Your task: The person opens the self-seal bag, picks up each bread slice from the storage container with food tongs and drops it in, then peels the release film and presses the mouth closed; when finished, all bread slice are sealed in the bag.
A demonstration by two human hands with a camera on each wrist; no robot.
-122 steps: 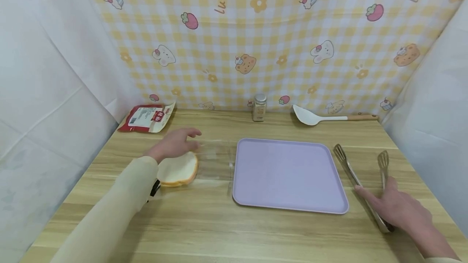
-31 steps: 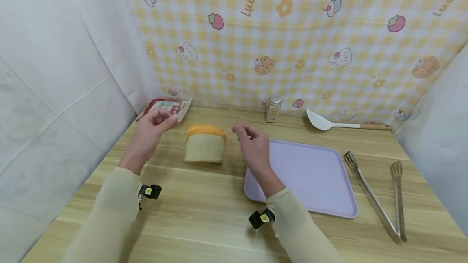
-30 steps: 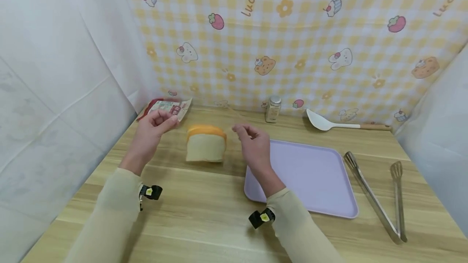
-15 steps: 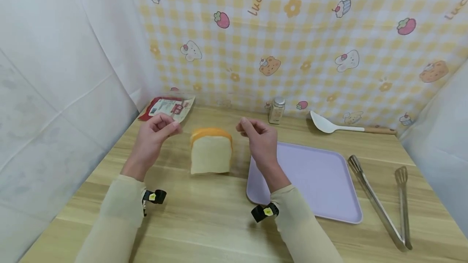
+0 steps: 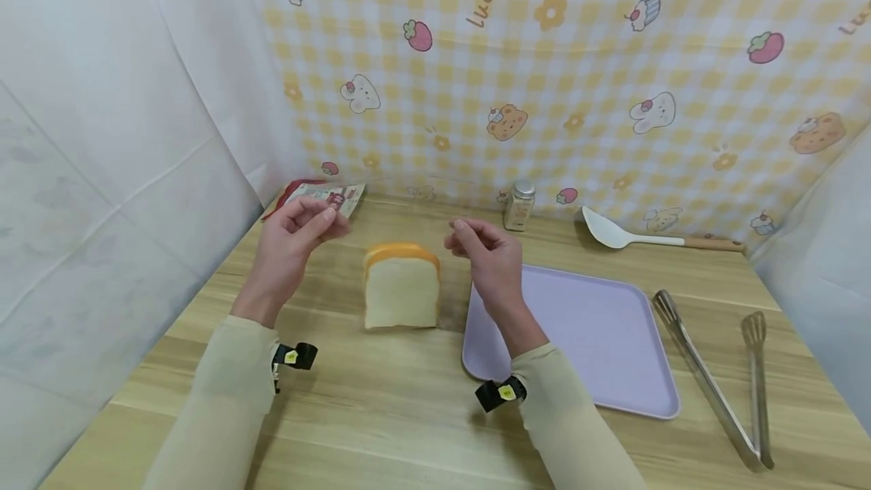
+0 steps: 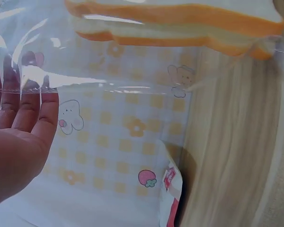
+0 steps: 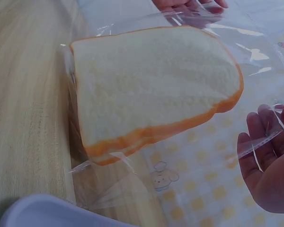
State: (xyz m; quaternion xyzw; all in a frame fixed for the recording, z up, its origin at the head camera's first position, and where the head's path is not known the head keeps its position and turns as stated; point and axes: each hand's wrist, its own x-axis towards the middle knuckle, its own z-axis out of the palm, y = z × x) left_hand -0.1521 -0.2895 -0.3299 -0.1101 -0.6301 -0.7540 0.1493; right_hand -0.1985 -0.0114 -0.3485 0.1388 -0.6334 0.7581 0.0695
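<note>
Stacked bread slices (image 5: 401, 292) with orange crust stand upright inside a clear plastic bag (image 7: 255, 49), near the middle of the table. My left hand (image 5: 284, 252) pinches the bag's upper left side between thumb and fingers. On the opposite side my right hand (image 5: 495, 267) pinches it the same way. In the left wrist view the bread's crust (image 6: 180, 18) shows in layers, and the fingers (image 6: 31, 111) are partly behind shiny film. The right wrist view shows the bag reaching well past the bread (image 7: 156, 85), with film across the right fingers.
A lilac tray (image 5: 585, 346) lies right of the bread, partly under the right forearm. Metal tongs (image 5: 708, 384) lie spread beyond it. At the back are a red-and-cream packet (image 5: 350, 197), a shaker jar (image 5: 520, 206) and a white spatula (image 5: 612, 233) with a wooden handle.
Earlier the bagged bread lay flat and the right hand was on the tongs. The tongs are let go, and both hands hold the bag upright. The bread has settled lower, nearer me.
</note>
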